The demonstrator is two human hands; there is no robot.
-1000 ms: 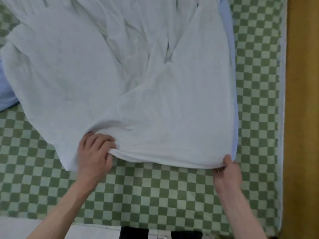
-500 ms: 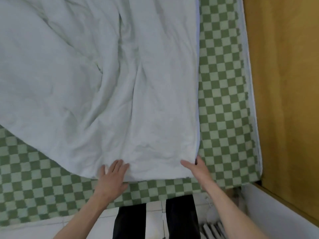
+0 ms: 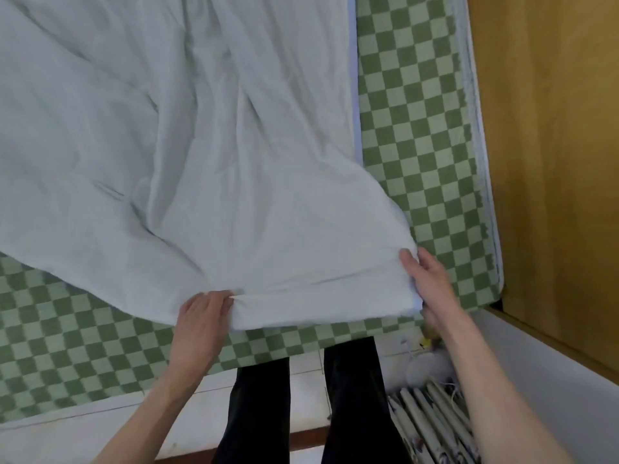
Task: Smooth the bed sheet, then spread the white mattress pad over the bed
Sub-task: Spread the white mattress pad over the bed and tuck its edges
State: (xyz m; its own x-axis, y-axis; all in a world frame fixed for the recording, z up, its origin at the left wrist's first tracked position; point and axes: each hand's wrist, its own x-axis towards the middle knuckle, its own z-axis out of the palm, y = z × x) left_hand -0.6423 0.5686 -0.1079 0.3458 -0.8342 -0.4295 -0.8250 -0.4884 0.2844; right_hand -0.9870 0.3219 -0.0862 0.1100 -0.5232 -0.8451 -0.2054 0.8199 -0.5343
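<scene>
Mattress pad: white, wrinkled, over the checked bed sheet; far and left parts cut off.
Left hand: grips the pad's near edge, fingertips hidden in a fold.
Right hand: pinches the pad's near right corner, fingers tucked beneath.

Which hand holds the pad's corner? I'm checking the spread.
The right hand grips the corner of the white pad nearest the wooden wall; the left hand holds mid-edge.
</scene>
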